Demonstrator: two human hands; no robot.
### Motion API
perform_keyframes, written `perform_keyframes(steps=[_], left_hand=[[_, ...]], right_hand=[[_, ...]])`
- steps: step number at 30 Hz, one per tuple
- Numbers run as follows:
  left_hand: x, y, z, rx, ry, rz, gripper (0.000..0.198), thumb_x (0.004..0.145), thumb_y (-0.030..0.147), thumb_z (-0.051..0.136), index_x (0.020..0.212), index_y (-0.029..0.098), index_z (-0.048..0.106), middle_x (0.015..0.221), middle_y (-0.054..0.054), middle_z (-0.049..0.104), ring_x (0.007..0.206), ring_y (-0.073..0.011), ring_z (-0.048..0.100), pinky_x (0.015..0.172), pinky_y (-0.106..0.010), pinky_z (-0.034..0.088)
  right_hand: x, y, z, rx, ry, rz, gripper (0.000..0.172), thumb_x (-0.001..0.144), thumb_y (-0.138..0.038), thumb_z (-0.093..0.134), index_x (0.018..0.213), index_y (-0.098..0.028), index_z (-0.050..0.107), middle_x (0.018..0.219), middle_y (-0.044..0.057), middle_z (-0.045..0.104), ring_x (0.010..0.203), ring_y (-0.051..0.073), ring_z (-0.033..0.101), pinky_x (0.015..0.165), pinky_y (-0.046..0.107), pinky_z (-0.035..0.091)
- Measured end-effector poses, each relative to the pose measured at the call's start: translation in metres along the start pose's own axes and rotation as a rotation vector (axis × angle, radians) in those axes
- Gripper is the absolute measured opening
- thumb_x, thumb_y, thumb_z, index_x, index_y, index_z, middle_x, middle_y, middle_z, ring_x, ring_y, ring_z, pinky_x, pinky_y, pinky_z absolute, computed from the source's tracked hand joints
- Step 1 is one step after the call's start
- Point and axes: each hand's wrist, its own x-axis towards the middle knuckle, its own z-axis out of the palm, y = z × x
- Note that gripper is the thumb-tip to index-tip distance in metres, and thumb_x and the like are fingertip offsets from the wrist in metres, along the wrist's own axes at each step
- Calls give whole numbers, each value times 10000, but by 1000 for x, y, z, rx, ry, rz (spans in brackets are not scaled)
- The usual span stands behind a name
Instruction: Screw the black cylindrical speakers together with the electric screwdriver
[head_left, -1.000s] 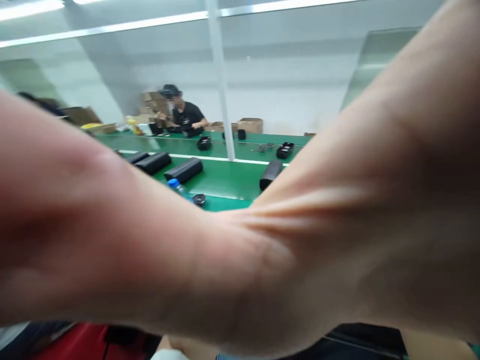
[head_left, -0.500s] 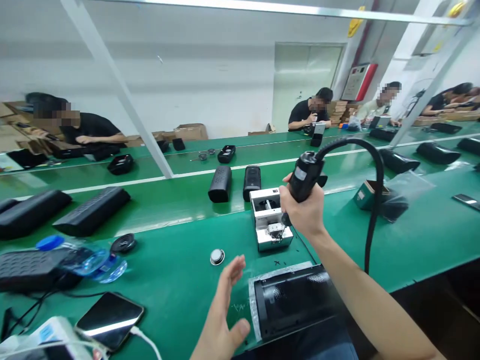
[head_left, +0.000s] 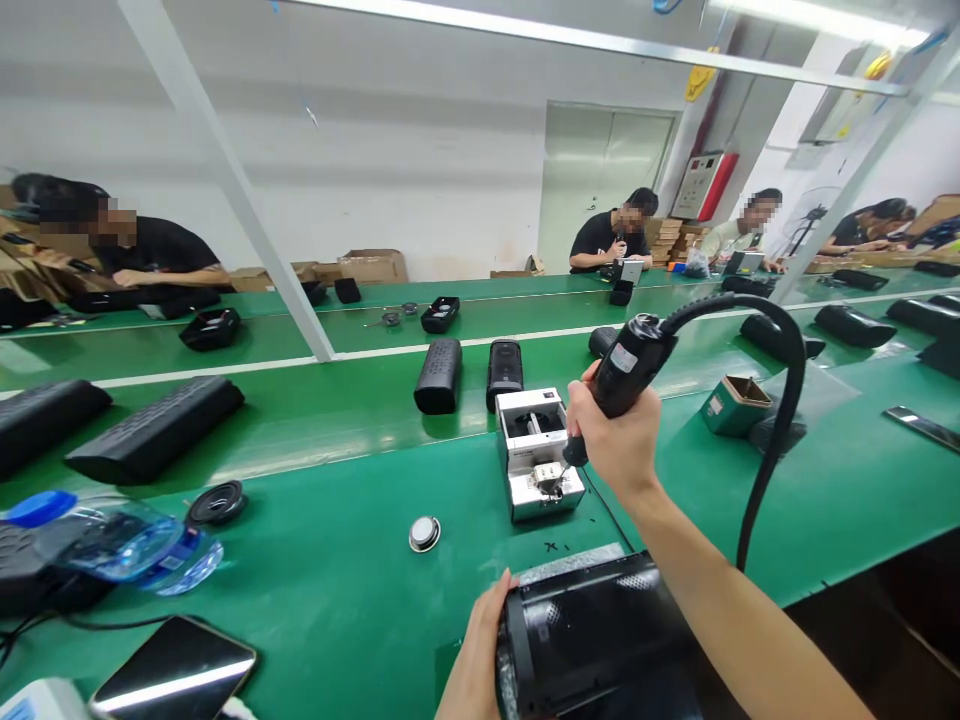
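Observation:
My right hand (head_left: 621, 440) is wrapped round a black electric screwdriver (head_left: 628, 368) with a thick black cable arching to the right. The screwdriver's lower end is over the front of a silver screw feeder (head_left: 517, 465); its exact tip is hard to make out. A glossy black housing (head_left: 600, 620) with perforated patches lies on a grey pad at the bench's near edge. Around its left end my left hand (head_left: 480, 640) is closed, the fingertips at the upper corner. A small silver round part (head_left: 424, 534) rests left of the feeder.
On the left are a water bottle (head_left: 135, 545), a black ring-shaped speaker driver (head_left: 216, 503) and a phone (head_left: 176, 668). Black speaker bodies (head_left: 439, 375) stand on the green belt behind. A green box (head_left: 735, 405) sits right. Several people work across the line.
My left hand, open above the bench before, has come onto the left end of the housing and gripped it. The screwdriver stays at the feeder, tilted slightly more; the view has shifted.

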Motion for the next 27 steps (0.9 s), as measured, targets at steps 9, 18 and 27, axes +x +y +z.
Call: perform_keyframes(steps=[9, 18, 27], left_hand=[[-5, -5, 13, 24, 76, -11, 1569, 571, 149, 1026, 1842, 347, 128, 1822, -227, 421, 1692, -509, 465, 1378, -702, 433], [-9, 4, 14, 34, 83, -22, 1529, 601, 92, 946, 1837, 399, 101, 1843, -169, 409, 1711, -474, 446, 1400, -702, 410], [-9, 0, 3, 81, 11, 26, 1439, 752, 279, 1007, 1844, 397, 77, 1814, -199, 454, 1690, -465, 488, 1366, -656, 478]], right_hand=[[-3, 2, 2, -29, -14, 24, 654, 929, -604, 689, 1150, -30, 469, 834, 40, 500, 634, 26, 477, 565, 147, 448], [-21, -34, -38, 4, -143, 47, 575, 1006, -511, 692, 1193, -51, 402, 718, -19, 391, 567, 60, 459, 539, 180, 457], [-31, -68, -96, -38, -145, 26, 513, 1080, -412, 678, 1208, -69, 318, 737, -36, 345, 561, 67, 449, 535, 205, 454]])
